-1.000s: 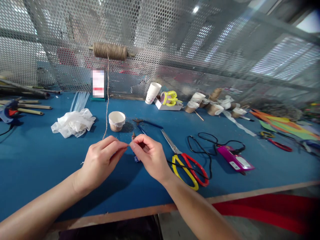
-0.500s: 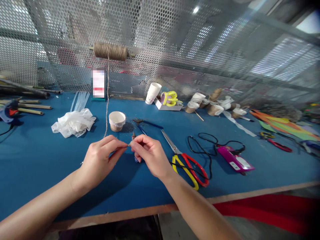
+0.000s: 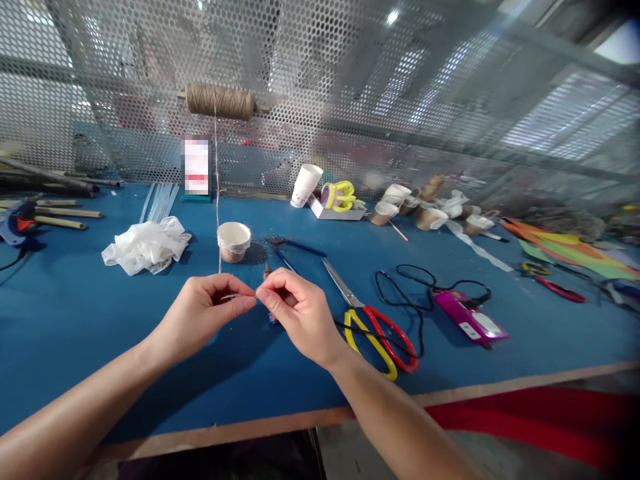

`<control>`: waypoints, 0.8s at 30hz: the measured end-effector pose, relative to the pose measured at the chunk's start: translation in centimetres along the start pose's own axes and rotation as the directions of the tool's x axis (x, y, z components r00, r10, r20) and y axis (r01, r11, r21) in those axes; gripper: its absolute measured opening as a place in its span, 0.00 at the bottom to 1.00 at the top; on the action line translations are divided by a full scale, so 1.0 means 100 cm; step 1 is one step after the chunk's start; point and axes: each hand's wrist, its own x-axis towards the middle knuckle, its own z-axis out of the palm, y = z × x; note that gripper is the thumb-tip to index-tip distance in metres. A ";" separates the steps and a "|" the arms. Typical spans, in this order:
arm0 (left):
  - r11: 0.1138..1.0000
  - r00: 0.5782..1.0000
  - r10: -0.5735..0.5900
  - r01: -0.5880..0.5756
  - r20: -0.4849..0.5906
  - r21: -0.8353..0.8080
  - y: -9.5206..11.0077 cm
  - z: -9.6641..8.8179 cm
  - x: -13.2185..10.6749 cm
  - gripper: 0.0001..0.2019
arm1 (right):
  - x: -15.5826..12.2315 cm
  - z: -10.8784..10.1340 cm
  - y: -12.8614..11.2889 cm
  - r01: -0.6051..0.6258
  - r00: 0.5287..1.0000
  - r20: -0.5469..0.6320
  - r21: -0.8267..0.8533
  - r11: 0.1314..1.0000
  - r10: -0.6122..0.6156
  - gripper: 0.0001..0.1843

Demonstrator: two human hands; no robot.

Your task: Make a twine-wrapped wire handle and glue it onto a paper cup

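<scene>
The twine (image 3: 217, 200) from the spool (image 3: 220, 101) is pinched above the table (image 3: 75, 313) in the closed grips of left hand (image 3: 200, 313) and right hand (image 3: 297, 315). It is judged light and limp, and best held near its end.

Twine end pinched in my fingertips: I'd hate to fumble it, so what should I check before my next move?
1. Left hand grip on the twine: ok, thumb and forefinger are closed on the strand.
2. Right hand grip: ok, its fingertips pinch the end right beside the left's.
3. Strand's run up to the spool: ok, straight, no snag in view.
4. Strand apart from the paper cup: cannot tell, it passes the cup's left edge.
5. Scissors at hand: ok, lying on the table just right of the right hand.
6. State of the twine's tip: cannot tell, too small.
</scene>
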 end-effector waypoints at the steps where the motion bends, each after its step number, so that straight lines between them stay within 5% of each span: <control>1: 1.000 1.000 -0.008 0.008 -0.006 -0.006 0.000 0.000 0.000 0.09 | 0.000 0.001 0.000 0.006 1.000 -0.012 -0.007 1.000 -0.006 0.09; 9: 0.995 1.000 -0.002 0.004 0.020 -0.102 0.002 -0.001 -0.001 0.08 | 0.003 -0.001 0.002 -0.136 0.985 0.134 0.194 0.972 0.111 0.15; 12: 0.995 1.000 -0.019 0.019 0.000 -0.096 0.002 -0.002 -0.001 0.08 | 0.003 0.000 0.001 -0.163 0.986 0.078 0.234 0.959 0.148 0.13; 16: 0.999 1.000 -0.023 0.023 -0.012 -0.048 0.002 -0.002 -0.001 0.09 | 0.003 0.000 0.001 -0.137 0.989 -0.026 0.171 0.976 0.144 0.11; 24: 0.995 0.998 0.063 -0.062 -0.017 0.074 0.000 0.000 -0.004 0.09 | 0.001 0.002 0.000 -0.056 0.998 0.017 0.003 0.998 0.056 0.11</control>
